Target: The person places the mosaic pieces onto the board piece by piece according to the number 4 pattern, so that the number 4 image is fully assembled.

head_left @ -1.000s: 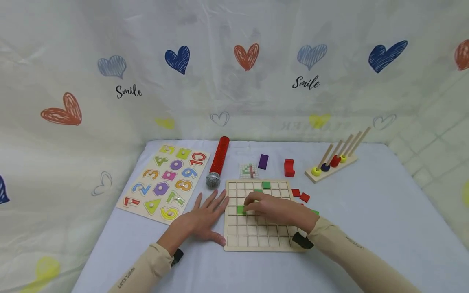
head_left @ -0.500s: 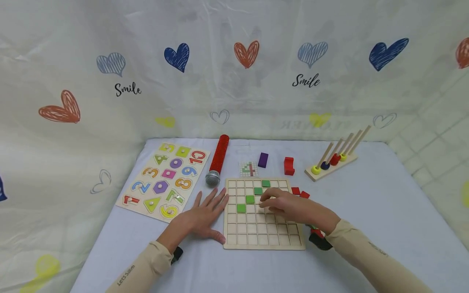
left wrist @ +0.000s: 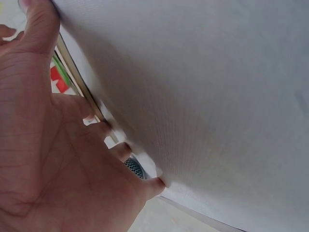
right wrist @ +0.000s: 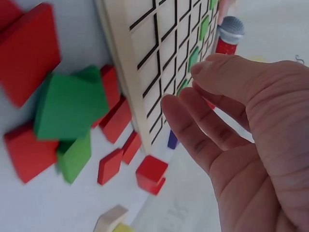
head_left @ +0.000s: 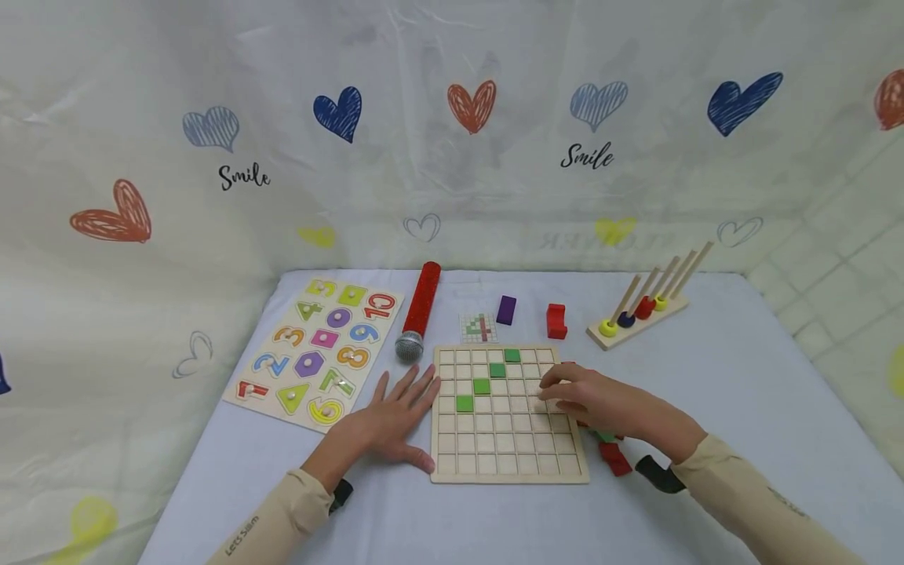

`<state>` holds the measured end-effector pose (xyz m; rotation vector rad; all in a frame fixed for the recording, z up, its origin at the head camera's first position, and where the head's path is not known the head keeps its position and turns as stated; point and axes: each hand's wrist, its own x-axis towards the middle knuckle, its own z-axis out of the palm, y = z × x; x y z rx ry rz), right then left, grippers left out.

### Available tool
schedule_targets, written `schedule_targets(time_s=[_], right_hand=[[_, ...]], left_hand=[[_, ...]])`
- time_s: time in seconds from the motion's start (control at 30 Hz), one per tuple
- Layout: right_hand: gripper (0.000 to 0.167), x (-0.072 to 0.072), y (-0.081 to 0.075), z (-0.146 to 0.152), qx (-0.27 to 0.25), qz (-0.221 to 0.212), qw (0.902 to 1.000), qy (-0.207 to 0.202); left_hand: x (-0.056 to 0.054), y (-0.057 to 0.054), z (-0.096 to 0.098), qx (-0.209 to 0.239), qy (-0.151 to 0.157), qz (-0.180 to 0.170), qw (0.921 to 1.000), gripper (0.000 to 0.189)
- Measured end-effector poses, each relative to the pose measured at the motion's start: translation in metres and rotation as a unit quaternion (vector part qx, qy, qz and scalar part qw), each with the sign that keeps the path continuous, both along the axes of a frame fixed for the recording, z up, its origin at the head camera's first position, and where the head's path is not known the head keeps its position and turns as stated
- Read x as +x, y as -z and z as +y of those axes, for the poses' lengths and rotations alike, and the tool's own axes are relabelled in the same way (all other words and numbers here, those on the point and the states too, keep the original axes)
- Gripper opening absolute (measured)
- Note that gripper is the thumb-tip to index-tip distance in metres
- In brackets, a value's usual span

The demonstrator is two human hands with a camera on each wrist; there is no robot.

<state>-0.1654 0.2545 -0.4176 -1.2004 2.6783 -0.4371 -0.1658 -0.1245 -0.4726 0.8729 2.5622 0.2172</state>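
Observation:
A wooden grid board (head_left: 508, 445) lies mid-table with green square tiles (head_left: 482, 386) set in its cells along a diagonal. My left hand (head_left: 395, 424) rests spread on the cloth, fingertips and thumb at the board's left edge. Over the board's right side hovers my right hand (head_left: 600, 399), its fingers loosely bent; in the right wrist view a gap shows between thumb and fingers, with nothing in it. Below that hand, loose red tiles (right wrist: 32, 53) and green tiles (right wrist: 72, 106) lie in a pile beside the board, partly hidden in the head view.
A number-and-shape puzzle board (head_left: 268, 392) lies at left, beside a red microphone (head_left: 422, 302). Behind the grid are a pattern card (head_left: 479, 328), a purple block (head_left: 506, 310) and a red block (head_left: 556, 321). A peg stand with rings (head_left: 639, 318) stands at back right.
My right hand has let go of a green tile on the grid and moved right, toward the loose tiles. All the green tiles of the diagonal now show. The left hand stays put.

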Motion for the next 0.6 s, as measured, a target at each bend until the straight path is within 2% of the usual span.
schedule_targets(time_s=[0.03, 0.2, 0.3, 0.43, 0.5, 0.6], right_hand=[[0.031, 0.001, -0.001, 0.003, 0.002, -0.004, 1.0, 0.004], [0.029, 0.005, -0.002, 0.018, 0.013, -0.017, 0.9996, 0.017], [0.027, 0.009, 0.0, 0.028, 0.018, -0.012, 0.9995, 0.023], [0.028, 0.015, 0.0, 0.039, 0.041, -0.019, 0.9972, 0.06], [0.03, 0.018, 0.001, 0.043, 0.059, -0.033, 0.9938, 0.088], [0.031, 0.021, 0.004, 0.046, 0.071, -0.054, 0.9901, 0.109]], left_hand=[[0.001, -0.004, 0.001, -0.01, -0.001, -0.002, 0.9999, 0.127], [0.0, -0.005, 0.002, -0.017, -0.002, 0.001, 0.9998, 0.128], [-0.001, -0.001, 0.001, -0.008, -0.003, -0.007, 0.9999, 0.129], [-0.001, -0.001, 0.002, -0.002, -0.001, -0.012, 0.9999, 0.128], [0.0, -0.004, 0.003, -0.008, 0.0, -0.01, 0.9999, 0.128], [0.0, -0.005, 0.003, -0.018, 0.001, -0.003, 0.9998, 0.127]])
